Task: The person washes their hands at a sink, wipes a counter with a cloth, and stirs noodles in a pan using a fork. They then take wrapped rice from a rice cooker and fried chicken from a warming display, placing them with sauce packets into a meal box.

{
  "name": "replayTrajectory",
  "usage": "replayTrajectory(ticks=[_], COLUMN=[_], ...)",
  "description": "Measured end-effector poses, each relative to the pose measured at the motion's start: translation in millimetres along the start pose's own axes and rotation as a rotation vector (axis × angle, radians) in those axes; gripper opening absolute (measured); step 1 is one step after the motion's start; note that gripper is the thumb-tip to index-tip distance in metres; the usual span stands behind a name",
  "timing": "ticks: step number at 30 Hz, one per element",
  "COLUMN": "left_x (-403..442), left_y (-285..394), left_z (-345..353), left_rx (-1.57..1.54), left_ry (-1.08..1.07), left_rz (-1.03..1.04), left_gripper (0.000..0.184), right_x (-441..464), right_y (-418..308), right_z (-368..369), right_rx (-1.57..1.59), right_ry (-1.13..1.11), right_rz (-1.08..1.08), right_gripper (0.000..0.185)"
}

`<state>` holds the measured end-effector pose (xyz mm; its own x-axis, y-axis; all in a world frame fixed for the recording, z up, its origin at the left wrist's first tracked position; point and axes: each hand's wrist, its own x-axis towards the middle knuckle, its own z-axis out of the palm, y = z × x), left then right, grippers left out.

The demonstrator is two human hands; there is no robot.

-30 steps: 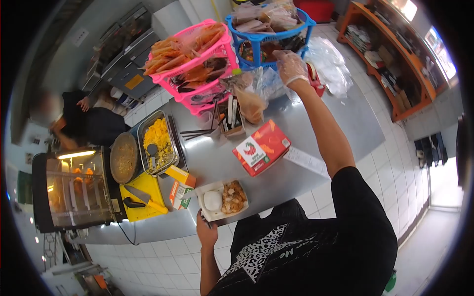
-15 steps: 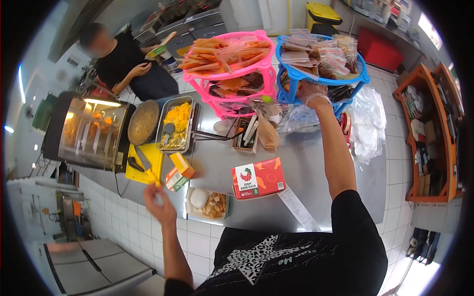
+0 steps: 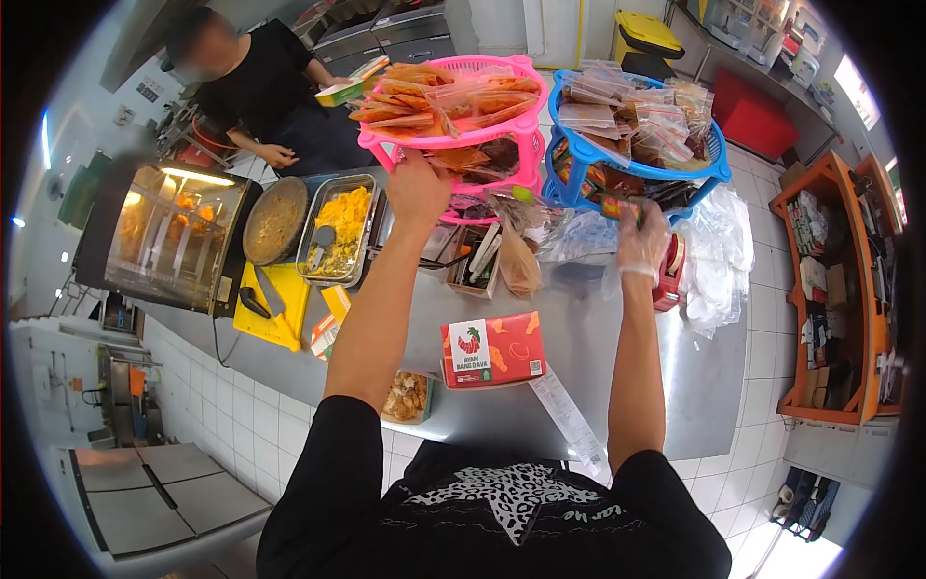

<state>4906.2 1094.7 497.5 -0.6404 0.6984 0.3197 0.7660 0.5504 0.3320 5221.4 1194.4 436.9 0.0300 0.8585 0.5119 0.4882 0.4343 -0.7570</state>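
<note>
My left hand (image 3: 421, 191) reaches into the lower tier of the pink two-tier basket (image 3: 526, 159). Its fingertips are hidden there among orange sauce packets, so I cannot see whether it grips one. In a clear plastic glove, my right hand (image 3: 644, 241) pinches a small red and green sachet (image 3: 615, 206) just in front of the blue basket (image 3: 576, 183). Bagged sauces (image 3: 627, 116) fill the top of the blue basket. On the steel table below lies a red printed food box (image 3: 516, 349), with a paper receipt (image 3: 569, 420) beside it.
A lit warming cabinet (image 3: 164, 236), a yellow cutting board (image 3: 280, 333) with a knife and a tray of yellow food (image 3: 342, 236) are at left. An open box of food (image 3: 405, 398) lies partly behind my left arm. Plastic bags (image 3: 723, 256) hang at right. A co-worker (image 3: 275, 87) stands beyond.
My left hand has moved from the table's near left edge up into the pink basket. My right hand has come out of the blue basket with a sachet. The co-worker's hand has lowered.
</note>
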Motion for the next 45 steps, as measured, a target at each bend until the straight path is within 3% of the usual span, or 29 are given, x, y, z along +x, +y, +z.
replayTrajectory(ticks=[1, 3, 6, 14, 15, 20, 26, 29, 32, 38, 41, 45], left_x=[3, 8, 12, -2, -1, -4, -2, -8, -15, -30, -39, -27], left_y=[5, -1, -3, 4, 7, 6, 1, 9, 19, 18, 5, -24], left_z=[-3, 9, 20, 21, 22, 37, 54, 46, 29, 23, 14, 20], left_rx=[-0.016, 0.044, 0.058, 0.035, 0.048, 0.031, -0.228, -0.244, -0.287, -0.34, -0.098, -0.02], left_ry=[-0.031, -0.034, -0.033, -0.081, -0.066, -0.016, 0.26, 0.377, 0.332, 0.118, 0.345, 0.251], left_rz=[-0.098, -0.057, -0.097, -0.159, -0.159, -0.139, -0.101, -0.121, -0.131, -0.016, 0.129, 0.321], left_gripper=[0.04, 0.04, 0.045, 0.059, 0.058, 0.045, 0.02, 0.015, 0.018, 0.032, 0.033, 0.025], right_x=[-6, -22, -39, -90, -96, -108, -117, -119, -124, -127, -129, -134], right_y=[2, 7, 8, 15, 21, -1, 0, 5, 19, 15, 14, 22], right_z=[-6, -20, -38, -55, -55, -64, -66, -68, -67, -71, -75, -76], right_rx=[0.079, 0.233, 0.203, 0.203, 0.121, 0.287, 0.36, 0.359, 0.321, 0.318, 0.336, 0.328], right_ry=[-0.024, -0.081, -0.112, -0.221, -0.213, -0.306, -0.28, -0.277, -0.275, -0.279, -0.279, -0.287], right_rz=[0.076, 0.237, 0.137, 0.238, 0.177, 0.3, 0.343, 0.349, 0.324, 0.328, 0.343, 0.346], right_gripper=[0.015, 0.015, 0.015, 0.016, 0.016, 0.014, 0.013, 0.014, 0.014, 0.015, 0.015, 0.014])
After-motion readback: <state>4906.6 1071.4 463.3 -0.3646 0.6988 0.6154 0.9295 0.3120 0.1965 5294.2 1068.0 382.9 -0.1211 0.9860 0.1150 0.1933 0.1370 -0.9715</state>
